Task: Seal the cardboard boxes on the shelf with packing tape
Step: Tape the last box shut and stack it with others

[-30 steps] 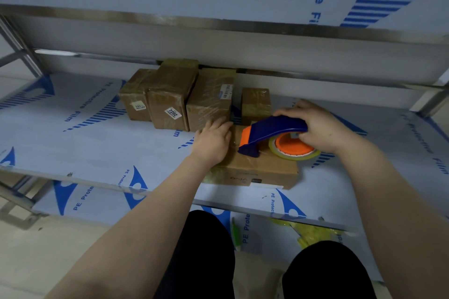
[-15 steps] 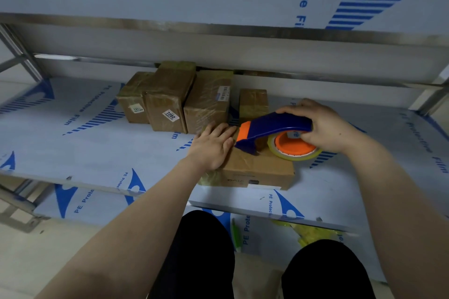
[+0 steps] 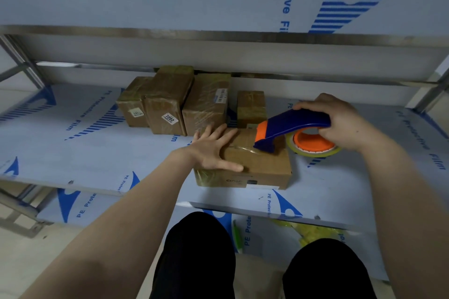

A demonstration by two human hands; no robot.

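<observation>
The left hand (image 3: 211,150) presses flat, fingers spread, on the cardboard box (image 3: 262,165) at the shelf (image 3: 73,153) front; the right hand (image 3: 340,124) grips the tape dispenser (image 3: 289,128), its nose on the box top.

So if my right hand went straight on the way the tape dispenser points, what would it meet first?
Most likely your left hand, lying flat on the front box. The right hand grips the tape dispenser, whose nose seems to sit on that same top, aimed left at it across a gap.
</observation>
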